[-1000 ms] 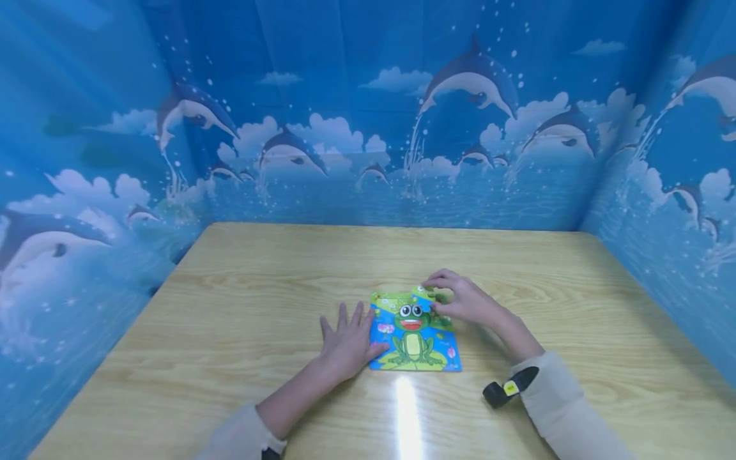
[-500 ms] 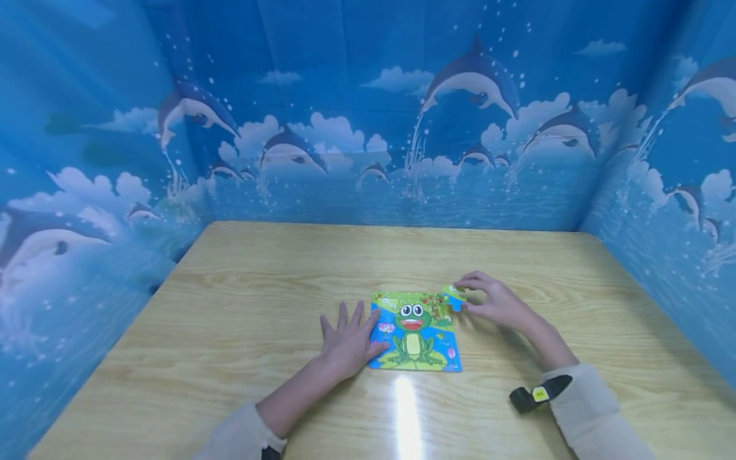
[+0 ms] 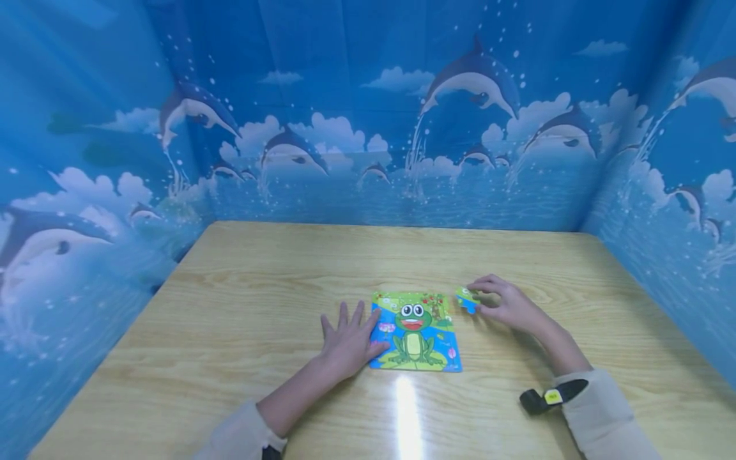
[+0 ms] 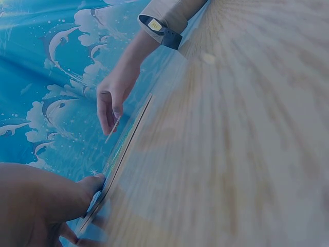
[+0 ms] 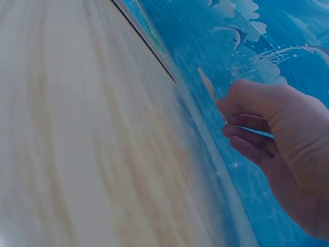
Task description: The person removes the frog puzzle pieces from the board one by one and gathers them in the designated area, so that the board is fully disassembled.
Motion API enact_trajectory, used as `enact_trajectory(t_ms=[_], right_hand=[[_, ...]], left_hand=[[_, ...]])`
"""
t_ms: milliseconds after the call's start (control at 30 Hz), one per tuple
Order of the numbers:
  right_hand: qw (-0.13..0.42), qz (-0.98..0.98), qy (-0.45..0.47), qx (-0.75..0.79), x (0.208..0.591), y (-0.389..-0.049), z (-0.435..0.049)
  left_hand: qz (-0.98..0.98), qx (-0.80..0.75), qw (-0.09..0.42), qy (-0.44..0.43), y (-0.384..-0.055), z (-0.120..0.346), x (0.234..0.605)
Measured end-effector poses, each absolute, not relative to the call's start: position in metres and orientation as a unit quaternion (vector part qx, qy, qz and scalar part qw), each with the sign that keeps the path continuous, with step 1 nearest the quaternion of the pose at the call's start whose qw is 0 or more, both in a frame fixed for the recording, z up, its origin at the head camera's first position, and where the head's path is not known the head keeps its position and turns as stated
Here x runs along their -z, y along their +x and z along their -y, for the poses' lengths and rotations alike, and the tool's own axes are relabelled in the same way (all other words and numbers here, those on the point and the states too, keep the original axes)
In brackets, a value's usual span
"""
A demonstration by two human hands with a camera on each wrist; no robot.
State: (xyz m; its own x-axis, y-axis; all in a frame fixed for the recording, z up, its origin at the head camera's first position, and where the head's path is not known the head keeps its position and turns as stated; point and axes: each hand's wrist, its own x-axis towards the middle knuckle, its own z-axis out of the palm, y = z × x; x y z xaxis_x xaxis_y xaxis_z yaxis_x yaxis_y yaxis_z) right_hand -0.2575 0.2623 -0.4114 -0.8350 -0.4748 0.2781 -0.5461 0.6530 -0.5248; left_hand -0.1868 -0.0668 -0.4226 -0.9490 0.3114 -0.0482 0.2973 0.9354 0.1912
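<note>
A square frog jigsaw puzzle (image 3: pixel 414 345) in blue and green lies flat on the table in the head view. My left hand (image 3: pixel 347 350) rests at its left edge with spread fingers, the thumb and index finger over the puzzle. To the right of the puzzle's upper right corner, my right hand (image 3: pixel 506 306) pinches a small green-and-blue puzzle piece (image 3: pixel 467 300) between thumb and fingers. In the right wrist view the thin piece (image 5: pixel 207 85) shows nearly edge-on at the fingertips, held off the table. The left wrist view shows the puzzle's edge (image 4: pixel 121 154) under the left thumb.
The light wooden table (image 3: pixel 259 268) extends around the puzzle on all sides. A blue curtain with dolphins (image 3: pixel 345 128) surrounds the table at the back and sides. A black wrist strap (image 3: pixel 552 396) sits on the right sleeve.
My right hand has carried the puzzle piece rightward, from over the puzzle's upper right part to beside it. The left hand has stayed in place.
</note>
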Motion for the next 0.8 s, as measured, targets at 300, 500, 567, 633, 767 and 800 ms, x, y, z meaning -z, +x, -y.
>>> enact_trajectory(t_ms=[300,500,567,633,767,800], right_hand=[[0.049,0.910,0.271,-0.311,0.419,-0.257,-0.272],[0.031,0.915,0.247,-0.316,0.421,-0.257,-0.272],[0.029,0.916,0.244,-0.316,0.422,-0.257,-0.272],[0.026,0.916,0.243,-0.317,0.423,-0.258,-0.273],[0.026,0.917,0.244,-0.314,0.426,-0.258,-0.274],[0.024,0.918,0.243,-0.313,0.426,-0.258,-0.274]], left_hand=[[-0.983,-0.086,0.040,0.158,-0.187,0.067,0.422],[-0.983,-0.082,0.040,0.159,-0.188,0.066,0.423],[-0.983,-0.086,0.039,0.160,-0.188,0.066,0.423],[-0.982,-0.093,0.039,0.158,-0.187,0.066,0.423],[-0.981,-0.108,0.039,0.158,-0.186,0.067,0.423],[-0.981,-0.109,0.040,0.158,-0.186,0.067,0.423]])
